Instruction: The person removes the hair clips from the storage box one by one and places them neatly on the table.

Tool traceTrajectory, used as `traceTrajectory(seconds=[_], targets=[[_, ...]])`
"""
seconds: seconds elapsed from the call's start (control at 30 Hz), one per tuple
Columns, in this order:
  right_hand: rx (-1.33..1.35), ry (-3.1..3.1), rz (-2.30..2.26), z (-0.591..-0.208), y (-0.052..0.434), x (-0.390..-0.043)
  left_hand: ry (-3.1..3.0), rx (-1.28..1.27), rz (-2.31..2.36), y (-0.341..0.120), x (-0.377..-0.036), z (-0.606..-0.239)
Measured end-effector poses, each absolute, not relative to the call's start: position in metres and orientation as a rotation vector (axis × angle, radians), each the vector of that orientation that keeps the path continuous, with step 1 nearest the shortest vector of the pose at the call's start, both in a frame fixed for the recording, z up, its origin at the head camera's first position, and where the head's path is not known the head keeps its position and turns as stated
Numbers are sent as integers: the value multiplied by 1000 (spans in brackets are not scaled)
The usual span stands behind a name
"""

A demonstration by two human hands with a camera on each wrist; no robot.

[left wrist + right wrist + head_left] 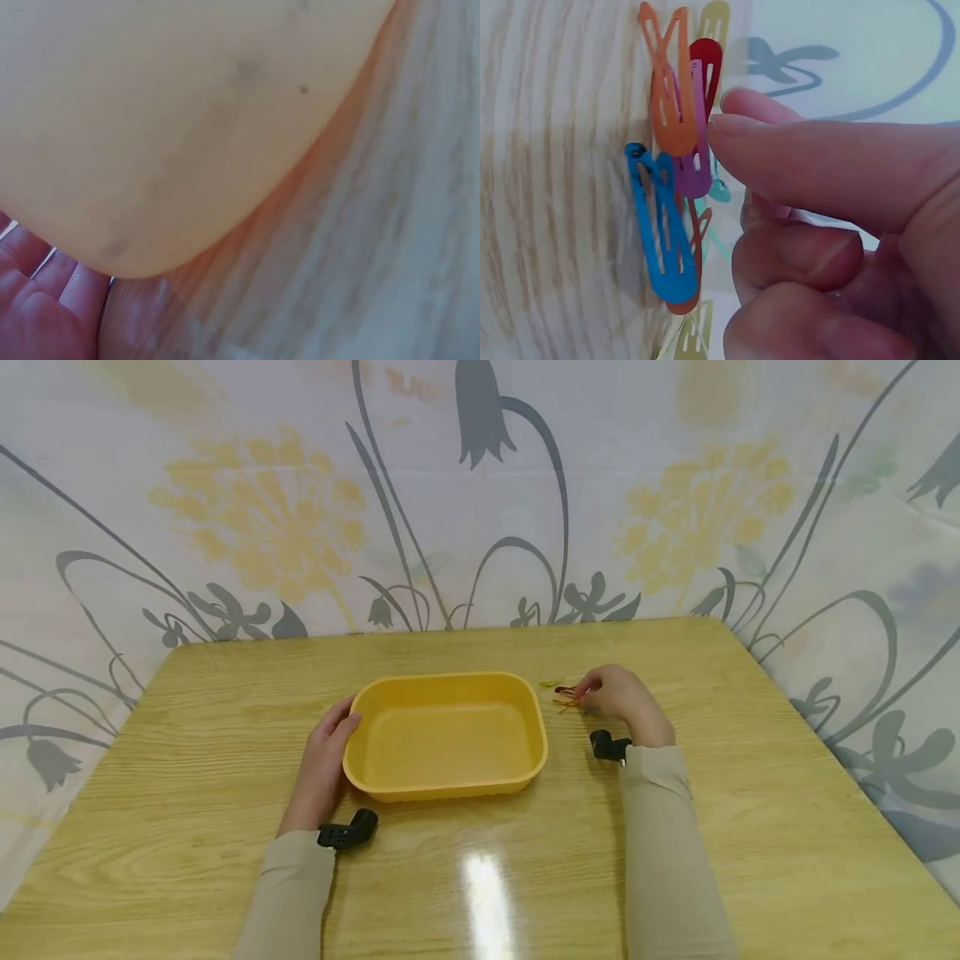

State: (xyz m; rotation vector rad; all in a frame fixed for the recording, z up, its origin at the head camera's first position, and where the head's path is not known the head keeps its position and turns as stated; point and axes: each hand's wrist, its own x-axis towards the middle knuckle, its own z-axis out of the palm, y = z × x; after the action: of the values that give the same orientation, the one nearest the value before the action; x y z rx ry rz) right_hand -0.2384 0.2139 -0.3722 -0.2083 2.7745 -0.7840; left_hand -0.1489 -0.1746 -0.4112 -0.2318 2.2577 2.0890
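Note:
A yellow rectangular plastic tub [446, 781] stands on the table with nothing inside. My left hand [326, 756] holds it at the left end, thumb at the rim and fingers along the outer wall; the left wrist view shows the tub's wall [187, 150] close up. Right of the tub lies a small group of snap hair clips: an orange one [673, 112], a blue one [660, 232], a purple one [696, 176] and a red one [711, 56] among them. My right hand [618, 697] has its thumb and forefinger tips close together beside the red and purple clips; whether they pinch one is unclear.
Further clips lie in the same group, including a yellowish clip [551, 682] near the tub's right end. The wooden table [225, 693] reaches back to a flower-patterned cloth [420, 527]. Black cameras sit on both wrists.

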Motion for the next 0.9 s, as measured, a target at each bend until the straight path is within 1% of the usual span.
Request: traceTrajectory(seconds=[0.23,0.47,0.53,0.7,0.9], targets=[[-214,2804,-804,-371,216,-240,2296,-202,2120,-172,-149,-416],[-225,2919,-1001,-368,219,-241,2364,-134,2112,-162,-156,-419],[-222,2933,-1042,-366,217,-240,2298,-88,2189,-159,-158,-419],[-314,2954,-1059,-364,197,-236,1960,-10,2473,-158,-156,-418],[-491,2978,-994,-357,176,-226,1853,-29,2561,-162,-155,-416]])
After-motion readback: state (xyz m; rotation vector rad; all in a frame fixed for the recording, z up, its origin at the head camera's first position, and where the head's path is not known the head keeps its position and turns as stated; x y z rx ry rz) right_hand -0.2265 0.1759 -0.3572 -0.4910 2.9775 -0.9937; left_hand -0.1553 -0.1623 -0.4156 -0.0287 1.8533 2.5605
